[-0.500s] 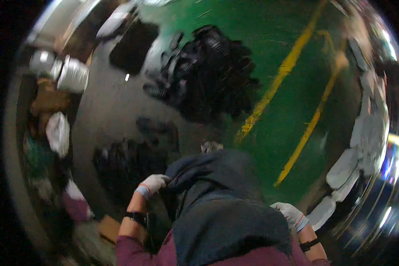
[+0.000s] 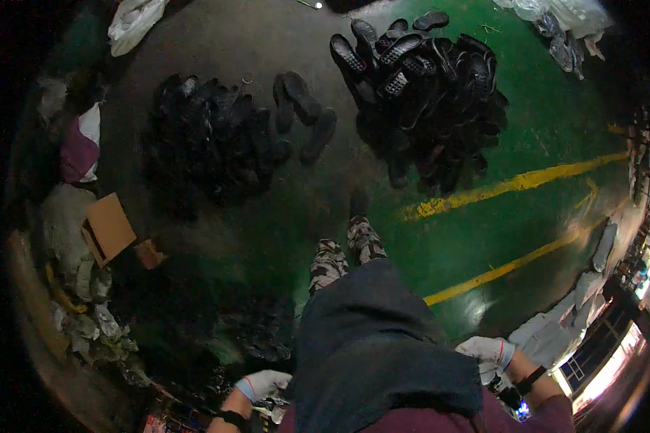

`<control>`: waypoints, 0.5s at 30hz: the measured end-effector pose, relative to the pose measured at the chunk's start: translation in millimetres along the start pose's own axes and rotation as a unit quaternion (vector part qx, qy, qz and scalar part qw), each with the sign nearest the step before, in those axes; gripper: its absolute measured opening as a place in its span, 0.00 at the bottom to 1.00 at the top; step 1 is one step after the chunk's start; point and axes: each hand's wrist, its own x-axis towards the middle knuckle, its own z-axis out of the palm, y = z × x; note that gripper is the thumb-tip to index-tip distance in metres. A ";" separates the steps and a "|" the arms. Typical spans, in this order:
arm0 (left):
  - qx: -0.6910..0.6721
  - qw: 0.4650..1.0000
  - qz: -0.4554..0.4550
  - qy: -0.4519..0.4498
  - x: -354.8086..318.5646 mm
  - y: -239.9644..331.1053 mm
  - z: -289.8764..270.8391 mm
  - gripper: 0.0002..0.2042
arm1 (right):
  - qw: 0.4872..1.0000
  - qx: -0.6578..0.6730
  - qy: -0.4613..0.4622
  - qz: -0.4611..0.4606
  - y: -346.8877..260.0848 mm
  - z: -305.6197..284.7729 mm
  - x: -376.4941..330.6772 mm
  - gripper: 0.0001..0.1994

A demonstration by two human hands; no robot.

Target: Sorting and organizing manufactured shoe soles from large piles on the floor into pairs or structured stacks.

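Black shoe soles lie in two heaps [image 2: 426, 94] [image 2: 209, 137] on the floor [image 2: 556, 130], while both gloved hands [image 2: 263, 384] [image 2: 487, 351] hang beside the dark apron [image 2: 375, 346], their grip too unclear to tell.

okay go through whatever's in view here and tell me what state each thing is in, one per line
Left hand: gloved, at the edge of the dark cloth, grip unclear.
Right hand: gloved, at the cloth's other side, grip unclear.
Dark cloth: draped in front of the person.
Right shoe pile: heaped, many soles up.
Left shoe pile: heaped.
Cardboard box: open, tilted.
White bag: crumpled on the floor.
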 end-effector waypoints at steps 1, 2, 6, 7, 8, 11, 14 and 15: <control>-0.056 0.996 -0.074 -0.005 4.5 20.7 22.4 0.19 | 0.998 -0.007 -0.023 0.059 -9.5 -5.6 -2.7 0.09; 0.087 0.992 0.081 -0.041 4.5 25.1 37.7 0.17 | 0.998 -0.005 -0.018 0.064 -2.8 -14.0 -4.0 0.09; 0.072 0.994 -0.056 -0.054 42.8 -7.8 31.2 0.17 | 0.946 -0.295 -0.051 -0.128 -14.2 -29.7 0.3 0.09; 0.100 0.991 -0.041 -0.076 61.3 -30.2 7.6 0.17 | 0.942 -0.290 -0.083 -0.148 -21.0 -30.1 5.4 0.10; 0.109 0.989 -0.043 -0.087 69.7 -21.5 -7.1 0.17 | 0.937 -0.286 -0.111 -0.165 -22.5 -29.3 6.3 0.11; 0.235 0.963 -0.073 -0.113 82.0 -210.8 55.9 0.18 | 0.995 -0.024 -0.059 0.081 16.3 -36.5 7.8 0.10; 0.324 0.936 -0.091 -0.105 98.0 -156.3 -67.3 0.18 | 0.940 -0.302 -0.157 -0.035 75.7 -63.2 30.2 0.14; 0.356 0.924 -0.095 -0.100 102.7 -108.2 -115.8 0.18 | 0.944 -0.269 -0.190 0.038 93.0 -64.9 47.9 0.14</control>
